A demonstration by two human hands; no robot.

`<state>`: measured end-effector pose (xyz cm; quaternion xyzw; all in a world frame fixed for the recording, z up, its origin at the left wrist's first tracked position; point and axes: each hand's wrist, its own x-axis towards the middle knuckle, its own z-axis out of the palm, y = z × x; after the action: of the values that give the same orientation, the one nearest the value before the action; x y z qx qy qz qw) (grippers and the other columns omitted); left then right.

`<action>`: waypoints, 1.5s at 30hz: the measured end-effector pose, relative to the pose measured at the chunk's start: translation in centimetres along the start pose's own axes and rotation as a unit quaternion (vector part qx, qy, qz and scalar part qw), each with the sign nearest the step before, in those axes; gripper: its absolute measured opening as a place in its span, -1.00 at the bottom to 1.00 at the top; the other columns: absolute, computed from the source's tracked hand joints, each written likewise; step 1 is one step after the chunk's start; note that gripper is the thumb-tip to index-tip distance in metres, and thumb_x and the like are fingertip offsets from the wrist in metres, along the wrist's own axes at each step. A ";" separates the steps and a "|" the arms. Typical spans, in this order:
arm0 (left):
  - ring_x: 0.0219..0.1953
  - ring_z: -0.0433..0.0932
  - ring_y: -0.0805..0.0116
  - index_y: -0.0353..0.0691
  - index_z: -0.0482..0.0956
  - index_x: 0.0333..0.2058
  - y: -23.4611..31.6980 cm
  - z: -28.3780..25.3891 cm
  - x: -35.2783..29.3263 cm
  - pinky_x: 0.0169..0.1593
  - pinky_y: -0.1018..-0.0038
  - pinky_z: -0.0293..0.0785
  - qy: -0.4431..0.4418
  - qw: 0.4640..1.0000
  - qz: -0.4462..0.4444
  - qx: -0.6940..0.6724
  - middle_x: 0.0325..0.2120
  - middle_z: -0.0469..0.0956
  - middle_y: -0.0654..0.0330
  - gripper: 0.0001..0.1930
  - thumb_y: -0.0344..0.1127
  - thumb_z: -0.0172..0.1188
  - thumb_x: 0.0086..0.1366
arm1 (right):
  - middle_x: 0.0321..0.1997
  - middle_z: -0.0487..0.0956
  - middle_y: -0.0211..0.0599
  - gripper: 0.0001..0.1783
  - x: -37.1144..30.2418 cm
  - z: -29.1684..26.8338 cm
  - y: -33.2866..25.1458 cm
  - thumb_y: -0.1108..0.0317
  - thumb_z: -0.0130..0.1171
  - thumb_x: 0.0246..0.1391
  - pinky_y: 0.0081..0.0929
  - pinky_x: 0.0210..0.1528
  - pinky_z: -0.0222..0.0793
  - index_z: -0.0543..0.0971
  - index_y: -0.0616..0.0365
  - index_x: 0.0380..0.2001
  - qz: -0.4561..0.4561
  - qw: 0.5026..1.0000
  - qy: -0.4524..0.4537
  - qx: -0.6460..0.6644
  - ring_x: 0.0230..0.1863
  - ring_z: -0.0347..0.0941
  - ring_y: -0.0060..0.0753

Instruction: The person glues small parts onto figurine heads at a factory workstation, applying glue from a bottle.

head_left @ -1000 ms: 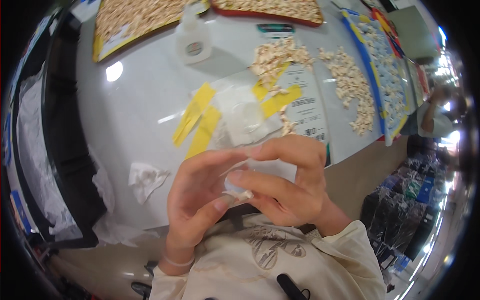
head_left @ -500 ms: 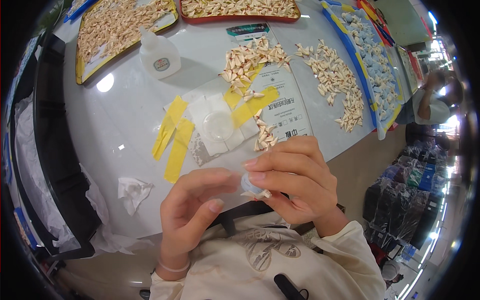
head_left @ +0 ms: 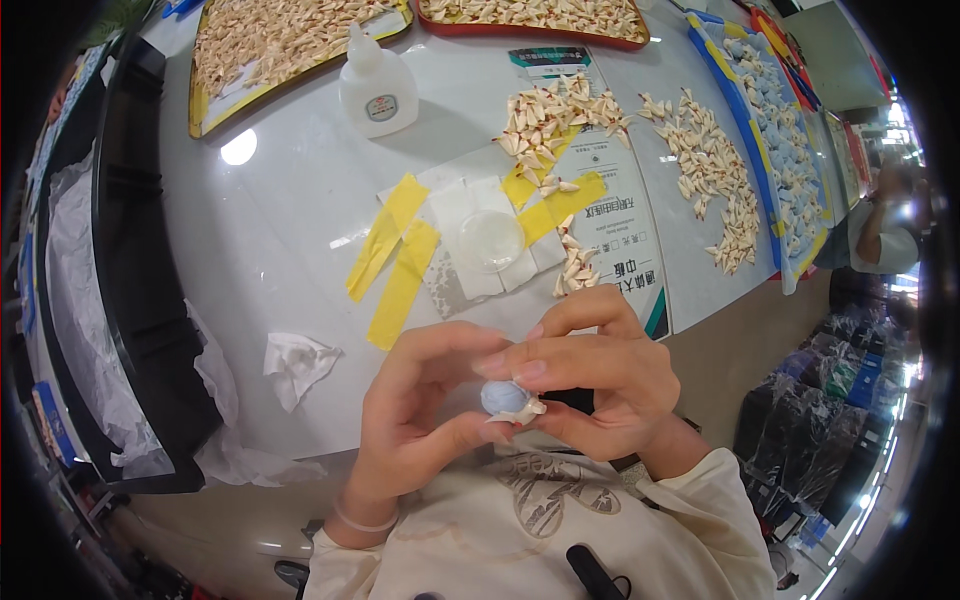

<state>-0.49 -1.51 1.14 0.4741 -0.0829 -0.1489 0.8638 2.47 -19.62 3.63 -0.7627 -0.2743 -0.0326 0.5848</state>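
Between my two hands, just in front of my body, is a small light-blue ball (head_left: 500, 397) with a cream pointed piece (head_left: 524, 412) against its underside. My right hand (head_left: 622, 385) pinches this blue-and-cream piece from the right between fingertips and thumb. From the other side my left hand (head_left: 405, 405) curls around it, the thumb against its lower edge and the fingers at its top. Beyond the hands, a shallow clear round dish (head_left: 490, 242) rests on white paper. Small cream pointed pieces with reddish tips (head_left: 577, 262) lie beside it, and a larger pile (head_left: 550, 115) spreads farther back.
Yellow tape strips (head_left: 403, 285) flank the dish. A white squeeze bottle (head_left: 378, 90) stands behind. Trays of cream pieces (head_left: 280, 45) line the far edge; a blue-and-yellow tray (head_left: 765, 170) of blue-and-cream pieces is right. A crumpled tissue (head_left: 298, 365) and black bin (head_left: 150, 250) are left.
My left hand has closed in from the left and now touches the blue-and-cream piece, which has turned to show more of the ball. The whole view has shifted slightly.
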 end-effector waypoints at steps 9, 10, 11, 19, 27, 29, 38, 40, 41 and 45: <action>0.00 0.37 0.29 -0.43 0.24 0.01 -0.1 -0.4 -0.2 0.07 0.41 0.26 -0.001 0.999 0.040 0.021 -0.03 0.34 0.00 -0.49 -0.57 0.17 0.06 | -0.21 0.59 -0.41 -0.52 0.4 0.7 -0.2 0.58 0.29 -0.42 -0.58 -0.16 0.27 0.55 0.12 -0.25 -0.022 0.999 -0.006 -0.034 -0.24 0.42 -0.39; 0.00 0.37 0.29 -0.43 0.24 0.01 -0.1 -0.4 -0.3 0.07 0.41 0.26 0.001 0.999 0.040 0.021 -0.03 0.34 0.00 -0.49 -0.57 0.17 0.06 | -0.21 0.59 -0.42 -0.52 0.3 0.8 -0.2 0.58 0.29 -0.42 -0.58 -0.15 0.26 0.56 0.11 -0.25 -0.021 0.999 0.000 -0.034 -0.23 0.42 -0.39; 0.01 0.37 0.28 -0.45 0.25 0.01 -0.1 -0.5 -0.3 0.08 0.41 0.25 -0.004 0.999 0.045 0.019 -0.02 0.35 -0.02 -0.49 -0.57 0.18 0.05 | -0.22 0.60 -0.42 -0.53 0.2 0.9 -0.2 0.57 0.29 -0.42 -0.58 -0.15 0.25 0.56 0.10 -0.25 -0.021 0.999 0.005 -0.035 -0.22 0.42 -0.39; 0.00 0.39 0.24 -0.50 0.32 -0.02 0.4 -0.7 -0.7 0.07 0.40 0.26 0.004 0.997 0.077 0.021 -0.05 0.39 -0.05 -0.49 -0.59 0.23 0.00 | -0.27 0.60 -0.45 -0.71 0.4 1.4 -0.6 0.51 0.31 -0.42 -0.55 -0.24 0.21 0.54 0.01 -0.48 -0.073 0.994 0.002 -0.083 -0.21 0.41 -0.42; -0.03 0.43 0.21 -0.52 0.34 -0.04 0.2 -0.8 -1.0 0.04 0.38 0.31 -0.009 0.996 0.086 -0.001 -0.10 0.43 -0.07 -0.50 -0.61 0.23 -0.02 | -0.28 0.58 -0.48 -0.73 0.4 1.8 -1.2 0.44 0.34 -0.48 -0.51 -0.30 0.22 0.49 -0.09 -0.60 -0.110 0.988 -0.006 -0.108 -0.25 0.43 -0.36; -0.04 0.43 0.20 -0.53 0.34 -0.05 0.2 -0.9 -1.0 0.04 0.37 0.32 -0.014 0.996 0.091 0.001 -0.09 0.43 -0.08 -0.50 -0.61 0.24 -0.02 | -0.29 0.57 -0.45 -0.73 0.5 1.8 -1.2 0.45 0.33 -0.47 -0.52 -0.34 0.23 0.47 -0.07 -0.60 -0.132 0.984 -0.008 -0.121 -0.27 0.44 -0.35; -0.06 0.45 0.22 -0.52 0.34 -0.05 0.1 -1.0 -1.1 0.02 0.39 0.35 -0.026 0.996 0.082 -0.002 -0.08 0.43 -0.08 -0.48 -0.60 0.27 -0.05 | -0.32 0.57 -0.34 -0.71 0.4 2.0 -0.6 0.46 0.30 -0.38 -0.55 -0.41 0.25 0.41 -0.01 -0.52 -0.179 0.976 0.009 -0.121 -0.39 0.46 -0.34; -0.07 0.46 0.23 -0.52 0.34 -0.05 0.2 -0.8 -1.0 0.01 0.40 0.35 -0.022 0.997 0.080 -0.005 -0.08 0.43 -0.08 -0.47 -0.60 0.27 -0.05 | -0.32 0.57 -0.33 -0.71 0.1 2.0 -0.6 0.47 0.29 -0.39 -0.54 -0.41 0.26 0.42 -0.01 -0.52 -0.157 0.981 0.015 -0.113 -0.38 0.46 -0.34; -0.07 0.46 0.24 -0.51 0.34 -0.05 0.3 -0.7 -0.9 0.00 0.41 0.36 -0.018 0.997 0.080 0.001 -0.08 0.43 -0.07 -0.48 -0.60 0.27 -0.05 | -0.33 0.57 -0.33 -0.71 0.1 2.0 -0.7 0.47 0.29 -0.39 -0.53 -0.41 0.26 0.42 0.00 -0.52 -0.136 0.985 0.022 -0.103 -0.38 0.46 -0.35; -0.10 0.48 0.26 -0.51 0.35 -0.05 0.4 -0.7 -1.0 -0.01 0.43 0.36 -0.015 0.998 0.066 -0.003 -0.09 0.44 -0.05 -0.49 -0.59 0.26 -0.03 | -0.33 0.57 -0.30 -0.72 0.4 1.9 -0.4 0.47 0.29 -0.38 -0.53 -0.41 0.27 0.43 0.01 -0.53 -0.174 0.978 0.000 -0.115 -0.38 0.45 -0.35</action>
<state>-1.19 -0.40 1.05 0.4627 -0.1265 -0.0983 0.8719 2.12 -17.67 3.55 -0.7656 -0.3969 -0.1649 0.4786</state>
